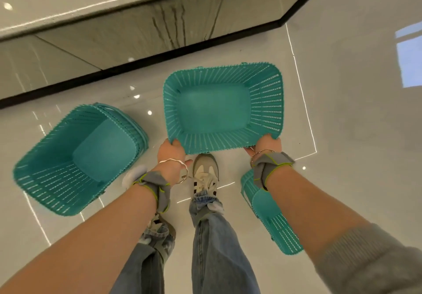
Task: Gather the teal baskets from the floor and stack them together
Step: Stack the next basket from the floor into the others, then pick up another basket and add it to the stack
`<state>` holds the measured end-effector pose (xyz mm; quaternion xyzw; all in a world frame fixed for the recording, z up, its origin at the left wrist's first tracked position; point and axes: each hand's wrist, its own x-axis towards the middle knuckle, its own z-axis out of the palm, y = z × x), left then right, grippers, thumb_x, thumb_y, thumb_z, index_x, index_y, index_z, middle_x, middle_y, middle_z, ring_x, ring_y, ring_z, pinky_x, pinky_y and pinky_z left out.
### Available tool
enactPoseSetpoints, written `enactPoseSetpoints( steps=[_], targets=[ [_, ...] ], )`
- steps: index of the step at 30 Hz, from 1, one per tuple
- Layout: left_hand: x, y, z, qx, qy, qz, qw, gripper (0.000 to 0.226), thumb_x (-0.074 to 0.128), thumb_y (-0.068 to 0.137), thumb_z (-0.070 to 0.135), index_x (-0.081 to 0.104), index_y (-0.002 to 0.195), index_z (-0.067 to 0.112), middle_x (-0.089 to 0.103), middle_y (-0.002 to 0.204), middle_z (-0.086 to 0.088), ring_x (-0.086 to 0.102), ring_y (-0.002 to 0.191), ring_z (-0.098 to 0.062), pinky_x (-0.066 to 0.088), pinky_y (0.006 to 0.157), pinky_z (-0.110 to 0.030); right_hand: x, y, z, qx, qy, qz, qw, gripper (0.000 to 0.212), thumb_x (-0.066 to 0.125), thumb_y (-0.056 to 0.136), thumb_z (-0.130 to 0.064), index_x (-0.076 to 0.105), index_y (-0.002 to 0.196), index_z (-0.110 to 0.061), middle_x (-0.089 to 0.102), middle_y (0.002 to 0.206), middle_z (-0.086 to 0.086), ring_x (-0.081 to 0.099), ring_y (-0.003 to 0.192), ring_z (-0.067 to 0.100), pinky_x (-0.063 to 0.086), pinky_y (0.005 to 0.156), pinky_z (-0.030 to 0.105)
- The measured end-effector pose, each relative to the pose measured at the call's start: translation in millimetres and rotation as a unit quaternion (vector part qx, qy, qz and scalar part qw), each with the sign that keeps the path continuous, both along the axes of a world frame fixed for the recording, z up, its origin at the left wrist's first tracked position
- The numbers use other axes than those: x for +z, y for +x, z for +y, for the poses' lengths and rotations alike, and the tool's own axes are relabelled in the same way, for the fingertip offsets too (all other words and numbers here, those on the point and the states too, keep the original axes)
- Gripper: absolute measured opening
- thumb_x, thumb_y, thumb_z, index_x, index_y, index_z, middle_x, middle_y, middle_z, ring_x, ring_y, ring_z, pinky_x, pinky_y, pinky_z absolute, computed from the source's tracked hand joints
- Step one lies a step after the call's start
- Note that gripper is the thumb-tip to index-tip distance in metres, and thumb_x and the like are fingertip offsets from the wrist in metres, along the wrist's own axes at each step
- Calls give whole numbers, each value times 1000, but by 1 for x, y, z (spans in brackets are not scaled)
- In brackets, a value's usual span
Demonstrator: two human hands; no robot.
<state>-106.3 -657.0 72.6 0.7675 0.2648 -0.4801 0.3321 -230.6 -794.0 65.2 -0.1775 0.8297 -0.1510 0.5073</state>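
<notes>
Gripping a teal basket (222,108) by its near rim, the person holds it open side up above the glossy floor (354,111). The left hand (172,154) is clamped on the near-left corner, the right hand (267,145) on the near-right corner, thumbs over the rim. A stack (77,156) of nested teal baskets sits on the floor to the left, tilted. Another basket (271,213) lies under the right forearm, partly hidden. A sneaker (205,175) shows just below the held basket.

Teal basket (222,108) in both hands' grip, left hand (172,154), right hand (266,144).
</notes>
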Motion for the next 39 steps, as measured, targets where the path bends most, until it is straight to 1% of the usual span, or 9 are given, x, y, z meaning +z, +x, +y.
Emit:
enactPoseSetpoints(
  steps=[3, 8, 12, 17, 21, 24, 29, 34, 39],
  targets=[
    [43, 9, 1, 69, 2, -25, 997, 39, 35, 100, 20, 44, 133, 3, 46, 140, -15, 50, 123, -42, 54, 86, -53, 24, 16, 15, 54, -84, 52, 994, 35, 37, 91, -14, 51, 123, -9, 63, 111, 14, 61, 94, 35, 51, 86, 59],
    [100, 18, 23, 154, -28, -65, 986, 41, 32, 101, 27, 40, 137, 9, 39, 146, -13, 43, 113, -31, 53, 87, -50, 76, 37, 37, 104, -128, 46, 985, 44, 38, 76, -25, 58, 114, -16, 64, 95, 15, 62, 85, 34, 50, 91, 56],
    [133, 29, 58, 237, -56, -45, 969, 47, 34, 99, 39, 31, 144, 24, 30, 154, -1, 41, 131, -29, 53, 91, -53, 114, 60, 62, 158, -130, 49, 978, 20, 40, 69, -29, 57, 70, -39, 61, 87, 1, 64, 96, 37, 53, 87, 53],
    [150, 50, 85, 310, -103, -36, 944, 54, 35, 94, 51, 20, 144, 40, 25, 155, 4, 35, 137, -29, 53, 90, -52, 150, 93, 81, 114, -77, -65, 988, 26, 38, 87, -8, 56, 95, -25, 57, 84, 1, 54, 80, 23, 48, 58, 27],
    [151, 72, 112, 359, -122, -92, 921, 53, 44, 93, 37, 21, 141, 43, 38, 148, -4, 51, 125, -31, 54, 82, -43, 168, 119, 115, 132, -43, -102, 985, 24, 38, 89, -8, 55, 88, -25, 56, 94, 4, 52, 92, 26, 49, 59, 28],
    [156, 85, 142, 387, -117, -152, 902, 50, 46, 92, 26, 30, 139, 33, 47, 141, -7, 57, 118, -30, 53, 81, -37, 172, 137, 147, 150, -22, -128, 980, 24, 39, 90, -7, 55, 81, -22, 55, 81, 1, 52, 91, 27, 51, 62, 30],
    [151, 93, 203, 413, -67, -229, 879, 52, 49, 83, 31, 44, 134, 19, 54, 136, -9, 55, 122, -28, 47, 103, -48, 169, 166, 199, 192, 27, -145, 970, 25, 45, 89, -12, 55, 112, -14, 52, 83, 2, 52, 89, 27, 51, 61, 30],
    [150, 94, 244, 433, 27, -210, 876, 78, 45, 61, 57, 52, 129, 18, 55, 130, -14, 53, 120, -36, 40, 106, -55, 159, 188, 226, 238, 71, -128, 960, 32, 55, 85, -18, 58, 117, -13, 53, 95, 6, 52, 89, 26, 53, 62, 31],
    [148, 99, 266, 419, 60, -164, 891, 75, 44, 67, 46, 48, 134, 14, 50, 134, -15, 47, 124, -35, 35, 111, -47, 149, 206, 242, 278, 82, -100, 952, 23, 59, 85, -21, 57, 106, -11, 51, 100, 8, 51, 91, 28, 54, 69, 34]
  ],
)
